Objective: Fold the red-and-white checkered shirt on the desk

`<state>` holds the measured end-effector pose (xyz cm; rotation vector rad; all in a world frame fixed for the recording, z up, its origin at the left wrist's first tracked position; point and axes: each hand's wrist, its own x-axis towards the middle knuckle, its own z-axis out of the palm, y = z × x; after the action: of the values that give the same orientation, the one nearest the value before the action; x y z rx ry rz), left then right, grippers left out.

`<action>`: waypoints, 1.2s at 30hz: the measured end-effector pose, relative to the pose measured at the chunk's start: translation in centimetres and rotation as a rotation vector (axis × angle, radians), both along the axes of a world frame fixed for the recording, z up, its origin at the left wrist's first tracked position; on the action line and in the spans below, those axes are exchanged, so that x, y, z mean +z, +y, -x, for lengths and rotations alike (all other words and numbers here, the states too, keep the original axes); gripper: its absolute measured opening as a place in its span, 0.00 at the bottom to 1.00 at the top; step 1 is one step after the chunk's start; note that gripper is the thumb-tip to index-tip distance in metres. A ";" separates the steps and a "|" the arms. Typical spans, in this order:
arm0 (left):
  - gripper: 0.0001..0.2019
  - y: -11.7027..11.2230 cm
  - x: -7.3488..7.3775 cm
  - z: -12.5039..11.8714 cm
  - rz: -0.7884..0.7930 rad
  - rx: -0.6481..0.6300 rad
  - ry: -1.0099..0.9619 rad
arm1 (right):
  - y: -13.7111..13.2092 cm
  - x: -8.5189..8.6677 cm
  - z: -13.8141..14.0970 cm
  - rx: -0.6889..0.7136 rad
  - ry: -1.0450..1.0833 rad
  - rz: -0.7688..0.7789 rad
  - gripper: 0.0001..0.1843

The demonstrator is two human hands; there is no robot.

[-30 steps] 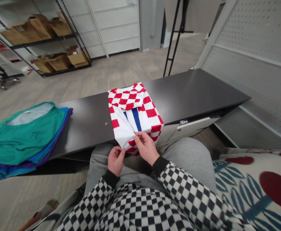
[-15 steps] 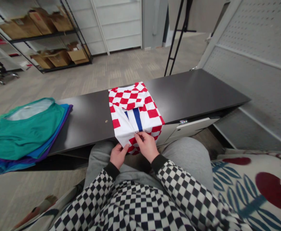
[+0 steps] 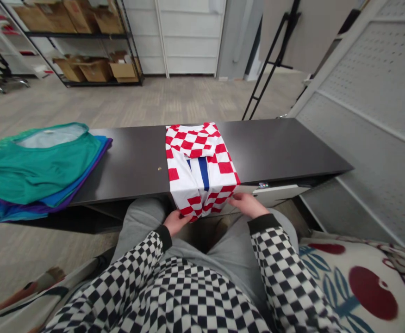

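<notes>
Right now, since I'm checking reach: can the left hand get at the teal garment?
Probably yes, reaching sideways: the teal garment lies uncovered atop the pile, nothing standing between it and the left hand.

The head camera is looking forward and down over the wearer's lap [image 3: 232,266]; it is facing the bench [image 3: 275,148] nearby, with shelving [image 3: 79,35] showing farther off
</notes>
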<state>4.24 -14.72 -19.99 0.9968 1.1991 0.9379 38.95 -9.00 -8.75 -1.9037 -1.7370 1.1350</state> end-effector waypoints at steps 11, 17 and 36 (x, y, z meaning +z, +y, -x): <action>0.24 -2.5 2.6 0.7 0.107 -0.007 -0.167 | -2.2 0.3 4.5 0.158 0.264 0.085 0.21; 0.28 -8.3 7.5 0.8 0.288 0.134 -0.434 | -7.6 1.9 5.7 0.166 0.662 0.136 0.26; 0.32 -13.2 18.6 1.8 0.570 -0.092 -0.387 | -19.7 8.2 0.9 -0.162 0.866 0.329 0.66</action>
<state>2.48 -27.93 -1.41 0.3869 0.9958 0.6219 38.03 -28.74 -0.50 -1.3164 -0.9443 1.8802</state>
